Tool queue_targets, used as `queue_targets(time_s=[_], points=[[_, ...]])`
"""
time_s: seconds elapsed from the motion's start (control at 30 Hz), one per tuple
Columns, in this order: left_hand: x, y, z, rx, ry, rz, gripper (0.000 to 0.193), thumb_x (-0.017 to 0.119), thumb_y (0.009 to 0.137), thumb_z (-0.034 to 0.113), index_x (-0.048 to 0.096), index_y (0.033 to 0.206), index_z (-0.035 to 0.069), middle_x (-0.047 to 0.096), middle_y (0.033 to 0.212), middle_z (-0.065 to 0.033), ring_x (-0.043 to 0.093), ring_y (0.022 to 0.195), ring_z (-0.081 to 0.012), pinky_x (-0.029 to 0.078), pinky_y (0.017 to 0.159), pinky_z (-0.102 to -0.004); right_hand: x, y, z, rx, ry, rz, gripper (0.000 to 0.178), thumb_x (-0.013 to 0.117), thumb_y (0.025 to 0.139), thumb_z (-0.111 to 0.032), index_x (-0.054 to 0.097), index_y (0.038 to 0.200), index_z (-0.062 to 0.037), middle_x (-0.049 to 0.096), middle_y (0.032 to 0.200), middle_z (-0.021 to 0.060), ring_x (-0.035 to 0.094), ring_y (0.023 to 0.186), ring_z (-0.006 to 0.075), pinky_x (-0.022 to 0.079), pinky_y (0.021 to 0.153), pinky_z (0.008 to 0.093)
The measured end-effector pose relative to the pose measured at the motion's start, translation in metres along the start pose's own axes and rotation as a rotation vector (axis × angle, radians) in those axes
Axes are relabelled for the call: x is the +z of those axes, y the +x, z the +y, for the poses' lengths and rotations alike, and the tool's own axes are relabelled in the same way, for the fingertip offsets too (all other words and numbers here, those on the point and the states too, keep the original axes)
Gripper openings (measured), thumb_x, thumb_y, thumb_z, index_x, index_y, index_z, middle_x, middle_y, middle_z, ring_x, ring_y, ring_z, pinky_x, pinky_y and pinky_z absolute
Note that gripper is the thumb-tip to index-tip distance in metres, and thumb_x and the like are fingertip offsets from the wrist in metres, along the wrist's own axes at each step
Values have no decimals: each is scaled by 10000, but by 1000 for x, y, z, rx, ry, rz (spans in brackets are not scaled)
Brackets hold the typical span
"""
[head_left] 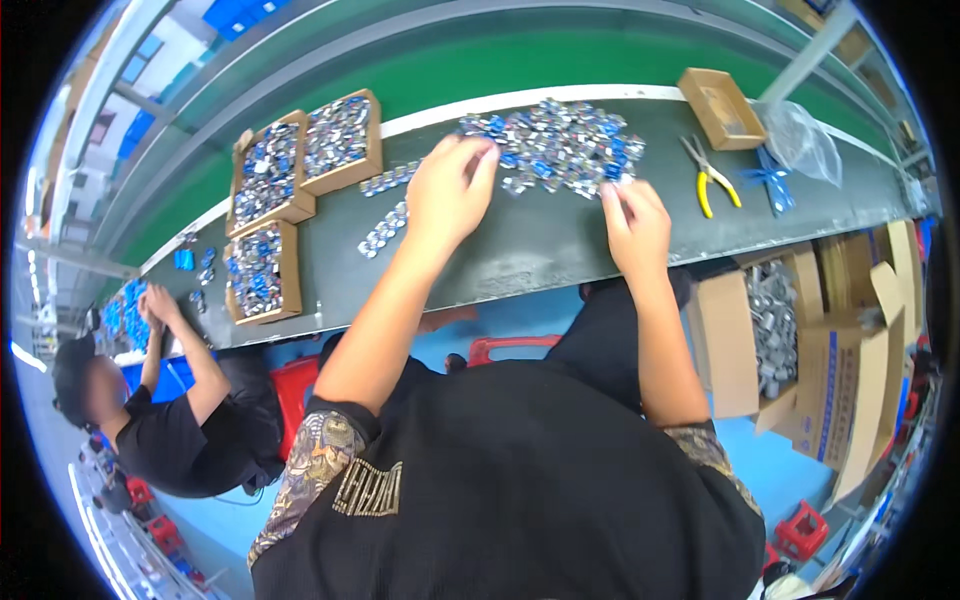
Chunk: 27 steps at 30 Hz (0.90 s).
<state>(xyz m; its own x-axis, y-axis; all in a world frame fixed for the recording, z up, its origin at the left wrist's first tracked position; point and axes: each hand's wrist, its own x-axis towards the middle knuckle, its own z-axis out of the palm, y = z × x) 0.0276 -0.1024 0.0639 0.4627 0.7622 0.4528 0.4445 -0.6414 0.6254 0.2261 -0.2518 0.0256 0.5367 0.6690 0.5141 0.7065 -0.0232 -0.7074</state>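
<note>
A loose pile of small shiny metal parts with blue pieces [565,145] lies at the far side of the dark workbench [520,250]. At the pile's left edge is my left hand [450,190], its fingers curled and the thumb close to the index finger. What it holds, if anything, is hidden. My right hand [638,225] reaches the near right edge of the pile with thumb and fingertips pinched together. Whatever is between those tips is too small to name. Rows of similar metal parts [384,230] are laid out to the left of my left hand, partly behind it.
Cardboard trays full of metal parts [338,140] stand on the left. To the right lie yellow-handled pliers [710,180], blue ties [773,180], a plastic bag [805,145] and a small cardboard box [722,110]. A carton of grey parts [770,330] is below; a co-worker [190,420] sits left.
</note>
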Motion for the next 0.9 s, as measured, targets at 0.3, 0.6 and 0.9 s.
queue_targets(time_s=[0.3,0.6,0.9], points=[[-70,-85,-71,-78,601,-34,354,747,837,294,708,1113,76,644,1190,-125,578,1111,-348,457,917,-437,49,-26,-44,27,365,-299,125,700,892,-76,674,840,35,633,818,57,519,583,83,406,528,246],[-78,-96,-53,-620,-810,-121,334,695,928,204,551,1180,39,637,1013,-67,629,942,-196,505,843,-341,66,-44,-60,211,545,-534,150,692,912,-129,695,958,14,654,844,46,570,647,68,470,604,229],[-59,-88,-16,-762,-1322,-83,260,678,940,157,554,1133,35,659,1082,-127,656,1027,-246,525,922,-384,59,-54,-85,205,661,-735,229,701,918,-169,708,1079,-6,679,855,37,585,691,49,476,619,221]])
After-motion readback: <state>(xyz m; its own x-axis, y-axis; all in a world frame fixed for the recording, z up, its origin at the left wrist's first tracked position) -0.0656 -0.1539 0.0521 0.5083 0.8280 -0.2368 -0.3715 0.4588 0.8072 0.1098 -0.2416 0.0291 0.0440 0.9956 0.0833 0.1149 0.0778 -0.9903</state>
